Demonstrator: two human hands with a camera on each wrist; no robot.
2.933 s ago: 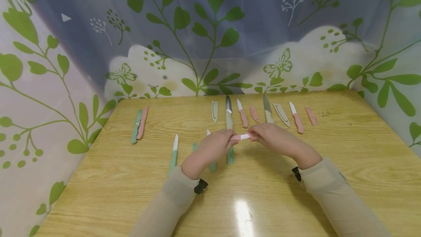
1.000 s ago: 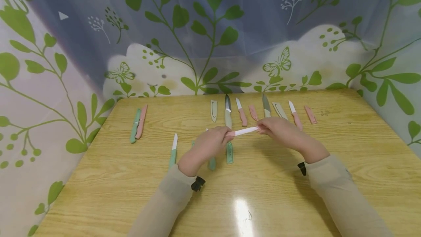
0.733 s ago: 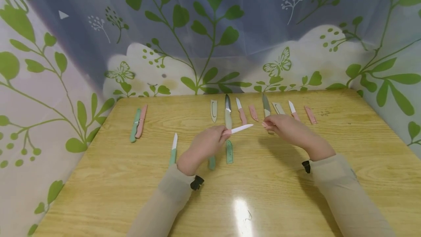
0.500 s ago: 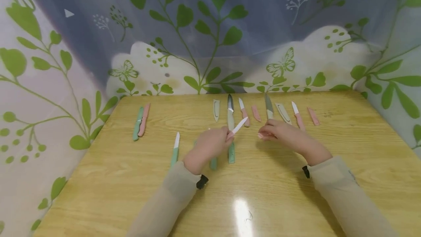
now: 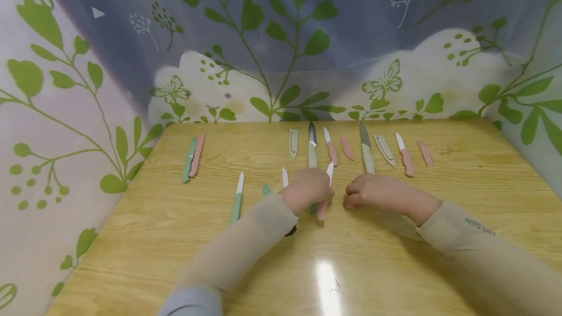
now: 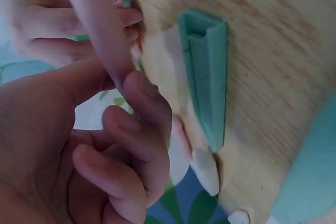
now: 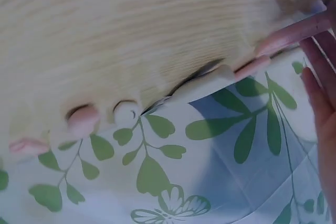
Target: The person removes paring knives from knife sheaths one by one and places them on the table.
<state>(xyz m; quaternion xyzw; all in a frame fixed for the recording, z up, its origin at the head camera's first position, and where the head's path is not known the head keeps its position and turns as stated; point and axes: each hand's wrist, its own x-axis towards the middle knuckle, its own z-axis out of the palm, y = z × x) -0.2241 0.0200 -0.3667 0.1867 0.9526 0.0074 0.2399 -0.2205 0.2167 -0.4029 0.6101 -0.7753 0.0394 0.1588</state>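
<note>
Over the middle of the table, my left hand (image 5: 306,189) grips a paring knife with a pink handle (image 5: 322,211) and white blade (image 5: 330,170). Its blade points away from me. In the left wrist view the pink handle (image 6: 100,19) sticks out above curled fingers. To the right, my right hand (image 5: 382,193) is low at the table with bent fingers. Pink edges of a knife sheath (image 6: 137,45) show at its fingertips in the left wrist view; most of it is hidden. A green sheath (image 6: 207,77) lies below my left hand, partly covered in the head view.
Along the back lie cream-handled knives (image 5: 368,157), pink-handled knives (image 5: 406,161), cream sheaths (image 5: 385,151) and pink sheaths (image 5: 425,154). A green-handled knife (image 5: 237,204) lies left of my left hand. Green (image 5: 189,162) and pink (image 5: 197,155) sheathed knives lie side by side at far left.
The pink knife has come out of its sheath as my hands drew apart. My left hand has turned it blade away and lowered it; my right hand has gone lower with the sheath.
</note>
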